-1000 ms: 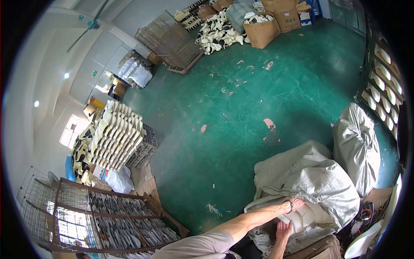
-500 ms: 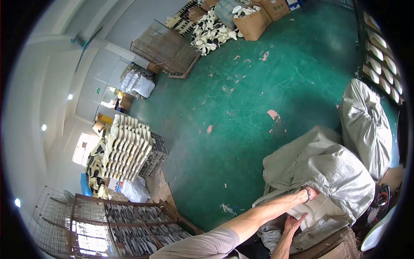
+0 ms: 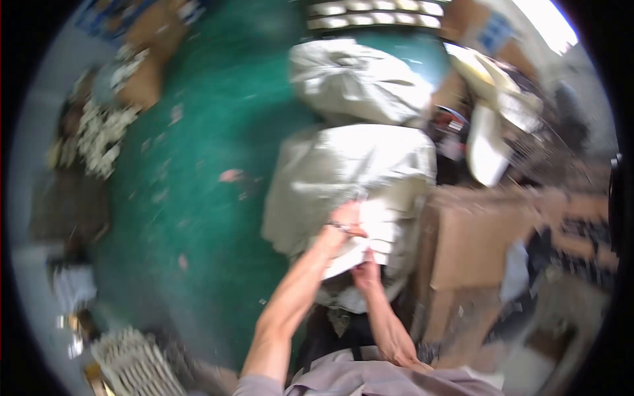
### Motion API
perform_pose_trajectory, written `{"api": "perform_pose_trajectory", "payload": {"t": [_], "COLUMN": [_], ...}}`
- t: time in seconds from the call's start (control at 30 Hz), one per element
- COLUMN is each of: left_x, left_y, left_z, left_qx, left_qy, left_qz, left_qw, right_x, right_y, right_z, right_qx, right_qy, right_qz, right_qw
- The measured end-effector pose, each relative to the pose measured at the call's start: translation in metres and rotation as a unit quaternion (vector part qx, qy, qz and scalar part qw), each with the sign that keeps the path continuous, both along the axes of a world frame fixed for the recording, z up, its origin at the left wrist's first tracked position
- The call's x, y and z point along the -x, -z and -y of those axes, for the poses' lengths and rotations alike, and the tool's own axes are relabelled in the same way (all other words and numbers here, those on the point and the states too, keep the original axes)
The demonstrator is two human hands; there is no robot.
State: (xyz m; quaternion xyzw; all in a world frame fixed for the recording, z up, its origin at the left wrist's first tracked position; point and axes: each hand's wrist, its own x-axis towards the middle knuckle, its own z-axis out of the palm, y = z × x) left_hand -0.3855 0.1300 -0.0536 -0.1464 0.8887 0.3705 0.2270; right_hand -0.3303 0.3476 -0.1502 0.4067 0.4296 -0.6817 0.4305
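A large white woven sack (image 3: 330,155) stands in front of me with its mouth toward me. At its opening are smooth white flat pieces (image 3: 378,231), stacked and blurred by motion; their exact kind is not clear. My left hand (image 3: 346,218), with a dark bracelet at the wrist, is closed over the top left of these pieces. Just below, my right hand (image 3: 366,269) grips their lower edge, fingers partly hidden under them. Both hands are close together at the sack's mouth.
A second tied white sack (image 3: 356,79) lies beyond the first. Cardboard boxes (image 3: 475,244) stand at the right, with long white shaped pieces (image 3: 487,145) behind them. Racked white pieces (image 3: 376,14) are at the far edge. Green floor (image 3: 198,198) with worn patches extends left.
My view has swung right, so the sack now sits near the middle. My left hand has come out from under the sack's fold, and the white pieces are now between both hands.
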Motion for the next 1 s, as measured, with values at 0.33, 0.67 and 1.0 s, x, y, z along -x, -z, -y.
{"api": "perform_pose_trajectory", "payload": {"t": [0.33, 0.67, 1.0], "left_x": [-0.096, -0.239, -0.302], "left_y": [-0.171, -0.365, -0.474], "left_z": [-0.098, -0.185, -0.272], "left_qx": [0.140, 0.136, -0.144], "left_qy": [0.050, 0.067, 0.216], "left_qz": [-0.235, -0.429, -0.572], "left_qw": [0.961, 0.891, 0.778], "right_x": [-0.154, -0.228, -0.316], "right_y": [-0.139, -0.295, -0.423], "right_z": [-0.064, -0.158, -0.353], "right_qx": [0.209, 0.247, 0.300], "right_qy": [0.113, 0.132, 0.255], "right_qz": [-0.045, -0.230, -0.368], "right_qw": [0.970, 0.932, 0.842]}}
